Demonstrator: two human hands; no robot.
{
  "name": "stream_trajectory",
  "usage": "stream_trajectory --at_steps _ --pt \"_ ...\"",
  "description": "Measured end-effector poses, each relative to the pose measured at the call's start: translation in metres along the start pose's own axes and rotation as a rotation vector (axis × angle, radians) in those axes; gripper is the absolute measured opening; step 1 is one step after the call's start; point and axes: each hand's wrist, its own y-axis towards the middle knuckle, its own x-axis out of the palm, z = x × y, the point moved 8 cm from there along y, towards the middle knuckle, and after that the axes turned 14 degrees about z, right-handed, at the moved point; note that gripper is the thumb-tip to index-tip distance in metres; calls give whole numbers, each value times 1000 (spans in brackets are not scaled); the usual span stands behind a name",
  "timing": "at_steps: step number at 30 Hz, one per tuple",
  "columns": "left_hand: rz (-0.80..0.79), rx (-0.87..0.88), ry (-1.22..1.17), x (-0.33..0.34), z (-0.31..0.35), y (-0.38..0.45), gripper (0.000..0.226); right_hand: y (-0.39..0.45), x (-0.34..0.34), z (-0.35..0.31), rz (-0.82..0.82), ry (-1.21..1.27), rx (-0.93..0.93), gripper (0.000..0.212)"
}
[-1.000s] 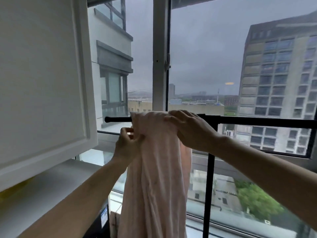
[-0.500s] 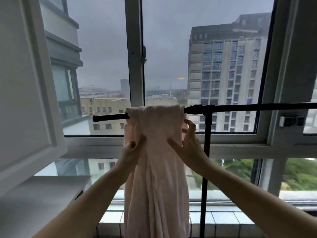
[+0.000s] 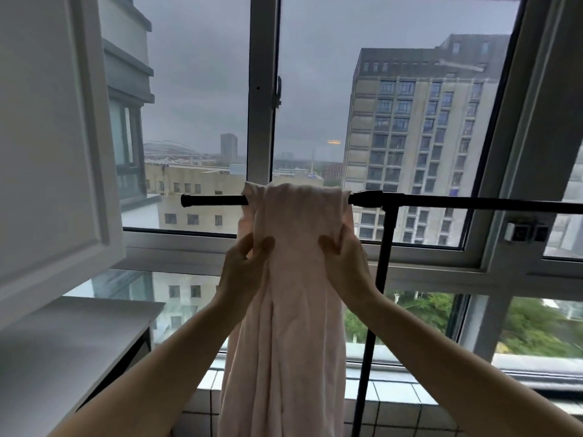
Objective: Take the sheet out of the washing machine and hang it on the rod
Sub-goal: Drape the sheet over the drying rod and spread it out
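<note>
The pale pink sheet (image 3: pixel 293 279) is already draped over the black rod (image 3: pixel 473 201), near the rod's left end, and hangs down in a bunched, narrow column that runs out of view at the bottom. The left hand (image 3: pixel 243 263) pinches the sheet's left edge just below the rod, thumb in front and fingers (image 3: pixel 249 244) curled behind the cloth. The right hand (image 3: pixel 344 257) grips the right edge at the same height, thumb on the near face and fingers wrapped round the fold. The rod's upright post (image 3: pixel 378 294) stands just right of the sheet, in front of the window (image 3: pixel 263 89).

The washing machine is not in view. Judging by this, the taking out and the hanging are done; what seems left is spreading the bunched cloth along the rod so it hangs flat, then letting go.
</note>
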Motion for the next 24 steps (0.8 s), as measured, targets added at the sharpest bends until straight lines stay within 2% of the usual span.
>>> stream_trajectory --at_steps 1,2,3,5,8,10,12,15,18,22,24 --pt "31 54 -16 -1 11 -3 18 1 -5 -8 33 25 -33 46" --pt "79 137 -22 -3 24 -6 18 4 -11 -16 73 60 -37 36" --pt "133 225 -19 -6 39 -7 25 10 -18 -27 106 82 -53 24" --pt "211 376 -2 -7 72 -4 35 27 -32 -56 166 76 -146 16" --pt "274 463 23 7 112 27 30 72 -39 -89 193 -33 -240 11" --pt "256 461 87 23 129 52 17 102 -42 -93 215 -108 -219 9" --pt "195 425 179 37 122 66 12 114 -42 -85 221 -185 -234 7" --pt "121 422 254 38 87 55 11 97 -39 -50 173 -280 -275 10" --pt "102 467 207 28 68 35 3 75 -39 -34 146 -251 -358 15" --pt "143 375 126 18 56 32 26 58 -37 -28 149 -129 -284 22" --pt "106 364 118 19 47 26 22 43 -31 -25 130 -92 -249 35"
